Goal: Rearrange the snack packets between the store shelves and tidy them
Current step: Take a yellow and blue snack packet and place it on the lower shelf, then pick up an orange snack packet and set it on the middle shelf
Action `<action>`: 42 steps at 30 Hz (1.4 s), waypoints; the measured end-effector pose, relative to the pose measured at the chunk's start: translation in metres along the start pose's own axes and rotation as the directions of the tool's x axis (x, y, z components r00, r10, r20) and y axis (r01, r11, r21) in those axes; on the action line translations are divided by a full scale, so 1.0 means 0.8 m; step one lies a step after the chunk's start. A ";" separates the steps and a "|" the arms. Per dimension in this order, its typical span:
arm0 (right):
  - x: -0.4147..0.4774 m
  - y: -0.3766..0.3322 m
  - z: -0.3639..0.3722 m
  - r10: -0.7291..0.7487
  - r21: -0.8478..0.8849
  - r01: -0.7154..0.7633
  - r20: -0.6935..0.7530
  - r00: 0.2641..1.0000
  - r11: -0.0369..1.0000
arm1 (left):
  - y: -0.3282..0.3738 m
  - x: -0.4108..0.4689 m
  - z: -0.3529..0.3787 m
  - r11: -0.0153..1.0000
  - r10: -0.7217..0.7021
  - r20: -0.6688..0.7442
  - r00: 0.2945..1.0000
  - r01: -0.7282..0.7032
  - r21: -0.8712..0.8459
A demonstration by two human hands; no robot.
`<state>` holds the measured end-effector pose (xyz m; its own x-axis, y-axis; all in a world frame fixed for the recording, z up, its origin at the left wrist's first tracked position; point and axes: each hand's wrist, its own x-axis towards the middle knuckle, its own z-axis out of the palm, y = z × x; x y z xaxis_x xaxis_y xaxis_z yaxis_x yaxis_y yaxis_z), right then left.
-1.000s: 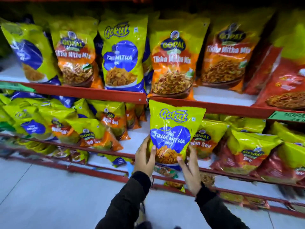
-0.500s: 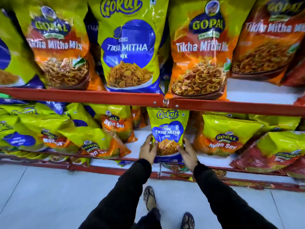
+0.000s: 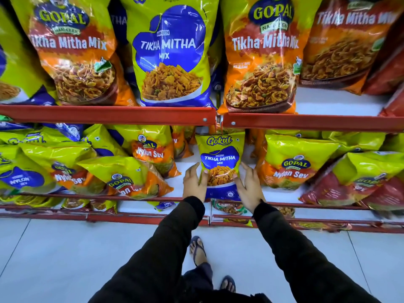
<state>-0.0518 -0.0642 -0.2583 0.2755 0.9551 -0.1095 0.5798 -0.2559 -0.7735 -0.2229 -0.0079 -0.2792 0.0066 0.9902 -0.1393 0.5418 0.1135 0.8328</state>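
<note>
Left of my hands I see Gopal Nylon Sev packets lying tilted on the middle shelf. My left hand presses the left edge of the small Gokul Tikha Mitha Mix packet, which stands upright on that shelf. My right hand grips its right edge. Another Nylon Sev packet sits just right.

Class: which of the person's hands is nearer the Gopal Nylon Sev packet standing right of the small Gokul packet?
Right. The right hand almost touches the Gopal Nylon Sev packet; the left hand is beyond the Gokul packet.
</note>
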 end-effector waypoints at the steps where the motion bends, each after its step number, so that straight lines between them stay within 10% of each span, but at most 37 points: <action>1: -0.007 -0.008 -0.005 -0.045 -0.037 0.044 -0.025 0.999 0.998 | 0.007 -0.008 -0.004 0.999 0.046 -0.025 0.999 -0.045 0.018; 12: -0.048 -0.210 -0.081 -0.589 -0.223 0.546 -0.362 0.723 0.807 | 0.140 -0.049 -0.150 0.821 0.564 -0.387 0.729 -0.543 0.174; 19: -0.018 -0.367 -0.086 -0.658 -0.099 0.693 -0.431 0.617 0.714 | 0.230 -0.009 -0.290 0.742 0.647 -0.558 0.519 -0.598 0.304; 28: 0.059 -0.498 -0.009 -0.331 0.534 0.359 -0.151 0.931 0.766 | 0.230 0.071 -0.414 0.899 0.355 -0.648 0.674 -0.435 0.040; 36: 0.129 -0.535 0.042 -0.222 0.355 0.269 -0.166 0.961 0.895 | 0.213 0.166 -0.469 0.893 -0.021 -0.548 0.836 -0.230 -0.386; 42: 0.125 -0.527 0.046 -0.237 0.432 0.390 -0.366 0.900 0.813 | 0.196 0.169 -0.473 0.715 -0.005 -0.684 0.730 -0.475 -0.513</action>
<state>-0.2965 0.1447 0.0339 0.3912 0.8655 0.3129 0.2475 0.2285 -0.9415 -0.4553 0.1744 0.0355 -0.5727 0.7773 0.2604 -0.0467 -0.3481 0.9363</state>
